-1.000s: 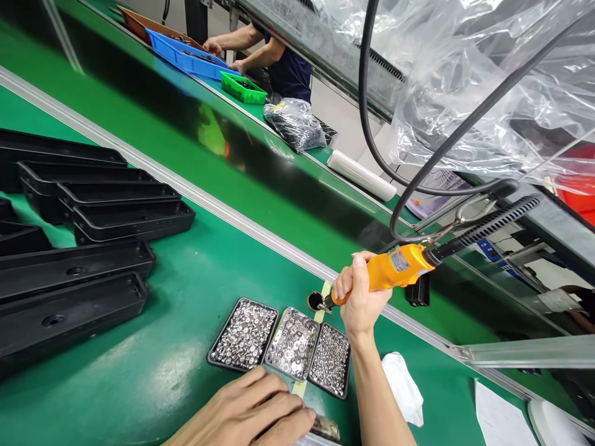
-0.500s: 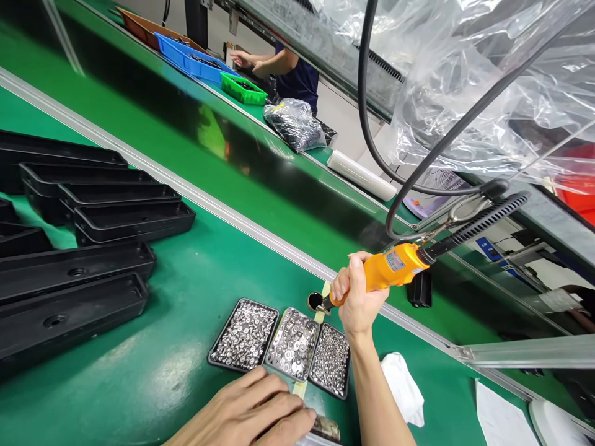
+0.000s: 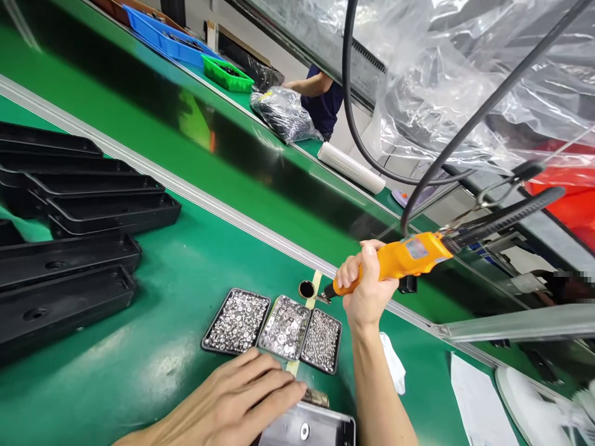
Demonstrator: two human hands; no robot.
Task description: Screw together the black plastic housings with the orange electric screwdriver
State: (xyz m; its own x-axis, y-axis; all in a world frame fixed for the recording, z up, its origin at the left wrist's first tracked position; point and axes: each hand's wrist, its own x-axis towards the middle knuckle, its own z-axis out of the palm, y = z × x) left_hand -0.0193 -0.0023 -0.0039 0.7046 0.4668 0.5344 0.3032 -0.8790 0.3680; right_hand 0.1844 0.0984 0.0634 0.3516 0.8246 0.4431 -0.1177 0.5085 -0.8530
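Note:
My right hand (image 3: 369, 282) is wrapped round an orange electric screwdriver (image 3: 400, 259), its tip beside a small round pot of dark contents (image 3: 307, 289). My left hand (image 3: 251, 396) lies over the edge of a black part with a pale inside (image 3: 309, 427) at the bottom, fingers stretched out. Part of that piece is hidden under the hand and cut off by the frame. Beyond the fingers sit three black trays of small metal parts: a left one (image 3: 238, 321), a middle one (image 3: 285, 327) and a right one (image 3: 321, 341).
Several long black housings (image 3: 69, 297) lie at the left. A white cloth (image 3: 393, 365) and a paper sheet (image 3: 478, 402) are at the right. Beyond the metal rail, a person's arm (image 3: 311, 83) is near a plastic-wrapped bundle (image 3: 286, 114). A black cable (image 3: 348, 80) hangs above the screwdriver.
The screwdriver has swung slightly right, its tip moving away from over the pot to its right. More of the black part shows at the bottom. The other person has shifted right, and the view has moved.

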